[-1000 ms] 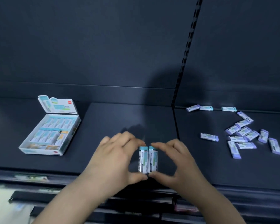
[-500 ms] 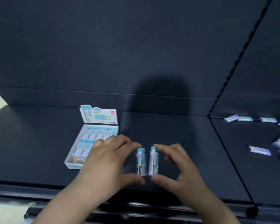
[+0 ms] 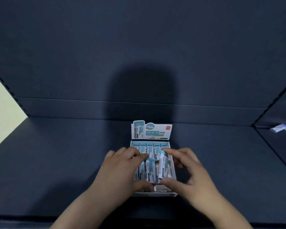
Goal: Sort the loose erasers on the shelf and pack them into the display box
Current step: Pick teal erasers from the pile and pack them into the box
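Note:
The white and teal display box (image 3: 156, 194) lies open on the dark shelf, its printed lid flap (image 3: 151, 131) standing up at the back. Rows of packed erasers (image 3: 149, 149) fill it. Both hands are over the box. My right hand (image 3: 192, 177) pinches a white eraser with a teal end (image 3: 161, 166) between thumb and forefinger, tilted over the box's right side. My left hand (image 3: 122, 172) holds a second eraser (image 3: 148, 170) the same way over the front row, partly blurred.
A few loose erasers (image 3: 279, 128) show at the far right edge, on the neighbouring shelf section beyond the divider (image 3: 271, 146). The dark back panel (image 3: 139, 63) rises behind the box. The shelf's front edge (image 3: 40, 217) runs below my forearms.
Both hands carried the two erasers left, from bare shelf to over the display box. The view swung left, so the loose pile has nearly left the frame.

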The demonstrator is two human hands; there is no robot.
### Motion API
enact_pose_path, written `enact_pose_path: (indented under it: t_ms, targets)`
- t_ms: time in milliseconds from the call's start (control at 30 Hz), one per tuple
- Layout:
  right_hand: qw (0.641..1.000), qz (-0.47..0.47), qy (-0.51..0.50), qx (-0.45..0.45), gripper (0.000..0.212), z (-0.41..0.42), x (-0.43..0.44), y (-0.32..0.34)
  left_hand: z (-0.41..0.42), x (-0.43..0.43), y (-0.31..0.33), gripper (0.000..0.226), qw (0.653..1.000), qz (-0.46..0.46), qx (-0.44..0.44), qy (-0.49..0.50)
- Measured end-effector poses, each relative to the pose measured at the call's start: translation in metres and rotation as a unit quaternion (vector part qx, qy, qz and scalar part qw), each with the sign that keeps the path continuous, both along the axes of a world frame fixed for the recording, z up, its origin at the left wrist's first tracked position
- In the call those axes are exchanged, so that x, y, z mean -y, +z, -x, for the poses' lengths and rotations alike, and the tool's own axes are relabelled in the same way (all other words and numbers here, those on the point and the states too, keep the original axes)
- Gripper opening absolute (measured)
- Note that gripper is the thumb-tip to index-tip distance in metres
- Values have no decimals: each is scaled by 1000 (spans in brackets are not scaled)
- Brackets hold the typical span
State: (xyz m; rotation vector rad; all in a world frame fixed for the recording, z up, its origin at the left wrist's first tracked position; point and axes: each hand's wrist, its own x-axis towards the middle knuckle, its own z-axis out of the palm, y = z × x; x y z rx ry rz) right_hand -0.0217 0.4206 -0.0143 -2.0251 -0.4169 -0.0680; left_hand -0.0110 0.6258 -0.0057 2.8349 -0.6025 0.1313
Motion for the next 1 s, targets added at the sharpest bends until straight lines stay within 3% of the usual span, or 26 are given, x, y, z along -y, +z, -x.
enact_pose_path:
  t_ms: [133,267,333,433,633,800,1000]
  targets:
    - [970,228,-47,75,68,-13,14,-2,-7,7,-1,79,999,25,-4,-20]
    - [945,327,-12,12,81,-16,15,7,-13,19,-6,79,999,20,-22,-39]
    - [931,364,6,-12,76,-18,12,9,-12,25,-12,76,996,40,-76,-35]
    - [909,416,22,-26,72,-22,6,12,-16,28,-20,76,999,26,-36,-15]
    - [886,461,21,-45,73,-25,4,19,-12,27,-15,85,995,-62,-76,-9]
    - [887,460,1,-42,67,-21,0,20,-10,30,-10,66,996,-67,-52,-18]
    - [883,468,-24,-20,58,-14,-4,18,-8,33,-10,61,994,-95,-61,-13]
